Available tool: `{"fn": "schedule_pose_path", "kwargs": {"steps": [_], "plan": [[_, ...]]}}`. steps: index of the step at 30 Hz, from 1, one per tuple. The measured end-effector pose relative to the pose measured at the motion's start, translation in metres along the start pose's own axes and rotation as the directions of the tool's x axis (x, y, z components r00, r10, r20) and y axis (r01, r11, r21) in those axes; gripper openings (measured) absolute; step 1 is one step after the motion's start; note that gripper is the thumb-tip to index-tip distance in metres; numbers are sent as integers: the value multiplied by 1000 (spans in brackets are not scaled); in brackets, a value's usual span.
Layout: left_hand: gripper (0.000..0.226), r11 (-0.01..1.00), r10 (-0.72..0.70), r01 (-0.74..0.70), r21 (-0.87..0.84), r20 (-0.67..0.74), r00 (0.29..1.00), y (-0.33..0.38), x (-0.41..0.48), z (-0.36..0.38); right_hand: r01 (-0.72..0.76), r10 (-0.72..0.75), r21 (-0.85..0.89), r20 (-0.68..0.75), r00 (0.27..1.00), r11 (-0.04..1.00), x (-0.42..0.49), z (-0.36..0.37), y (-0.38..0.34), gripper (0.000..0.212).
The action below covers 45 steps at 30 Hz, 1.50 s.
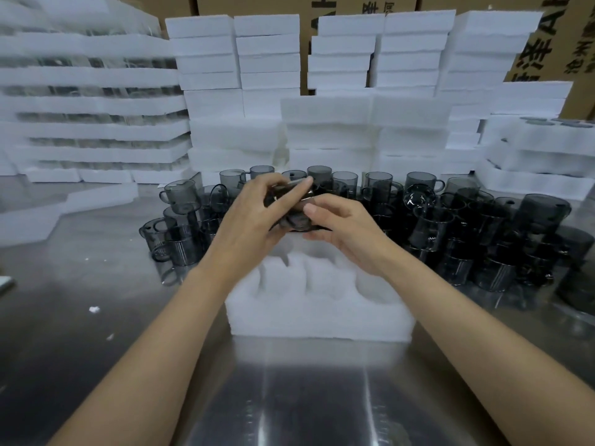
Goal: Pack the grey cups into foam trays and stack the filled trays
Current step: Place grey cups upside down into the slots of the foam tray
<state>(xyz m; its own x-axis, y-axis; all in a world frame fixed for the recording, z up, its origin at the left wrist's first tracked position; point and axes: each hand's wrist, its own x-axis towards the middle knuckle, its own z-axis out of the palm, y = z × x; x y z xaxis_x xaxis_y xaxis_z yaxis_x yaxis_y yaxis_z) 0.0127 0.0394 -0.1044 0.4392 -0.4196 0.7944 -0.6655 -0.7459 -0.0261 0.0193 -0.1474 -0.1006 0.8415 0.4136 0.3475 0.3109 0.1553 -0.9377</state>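
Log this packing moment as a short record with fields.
left hand: grips the grey cup from the left
right hand: holds the same cup from the right
grey cup: held over the far part of the foam tray, not yet in a pocket
foam tray: on the metal table; the pockets in view hold nothing
loose cups: crowded on the table behind the tray
filled trays: stacked at far left
cardboard boxes: behind the foam stacks

We stand at a shiny steel bench (48, 317) with small white crumbs (94, 309) on its left; brown cardboard boxes (547, 43) with black print stand behind.
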Motion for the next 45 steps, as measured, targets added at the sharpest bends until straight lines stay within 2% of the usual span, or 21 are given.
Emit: {"fn": "schedule_pose_path", "kwargs": {"steps": [2,6,8,10,12,14,16,19,20,23,28,31,34,37,40,43,45], "plan": [[81,997,-41,43,-58,39,998,1,1,-1,51,-51,-1,-54,997,999,-1,-1,2,8],[71,949,-121,113,-294,-10,993,-2,-1,-1,70,-89,-151,-129,988,986,-1,0,4,29],[64,877,-229,216,-428,22,973,-3,-4,-1,99,-117,-147,-121,986,984,-2,2,2,27],[60,795,-289,315,-518,133,948,-3,-7,-1,132,-154,-151,-146,977,980,-3,3,1,23],[60,665,-324,393,-636,228,918,-3,-9,0,150,-192,-234,-168,967,961,-4,4,2,22],[52,584,-354,422,-693,251,901,-5,-10,1,160,-218,-315,-156,963,935,-6,6,3,23],[43,594,-346,429,-681,265,900,-6,-11,1,183,-245,-355,-140,959,917,-8,7,4,21],[63,716,-340,461,-524,315,886,-7,-10,0,205,-266,-413,-98,959,888,-11,9,4,18],[62,736,-354,466,-490,309,883,-7,-10,1,199,-260,-438,-84,962,877,-11,9,4,18],[42,724,-412,500,-476,282,866,-6,-10,1,186,-236,-474,-47,971,860,-12,10,3,24],[17,651,-483,610,-452,373,792,-8,-10,-1,151,-160,-531,29,987,834,-13,11,4,28],[29,642,-538,630,-436,329,776,-9,-7,0,141,-131,-540,58,990,830,-14,14,4,29],[31,687,-522,613,-391,321,790,-9,-7,1,157,-121,-578,100,988,801,-15,15,3,28],[22,740,-500,566,-363,266,824,-7,-9,0,161,-105,-660,124,987,734,-15,13,4,23],[15,752,-535,582,-309,229,813,-7,-9,-2,157,-86,-720,134,987,676,-13,9,4,21],[15,780,-533,577,-242,227,815,-11,-7,-3,161,-66,-776,153,986,610,-9,5,5,24],[13,794,-535,587,-161,273,799,-15,-7,-3,153,-32,-800,166,986,580,-8,3,8,27]]}}
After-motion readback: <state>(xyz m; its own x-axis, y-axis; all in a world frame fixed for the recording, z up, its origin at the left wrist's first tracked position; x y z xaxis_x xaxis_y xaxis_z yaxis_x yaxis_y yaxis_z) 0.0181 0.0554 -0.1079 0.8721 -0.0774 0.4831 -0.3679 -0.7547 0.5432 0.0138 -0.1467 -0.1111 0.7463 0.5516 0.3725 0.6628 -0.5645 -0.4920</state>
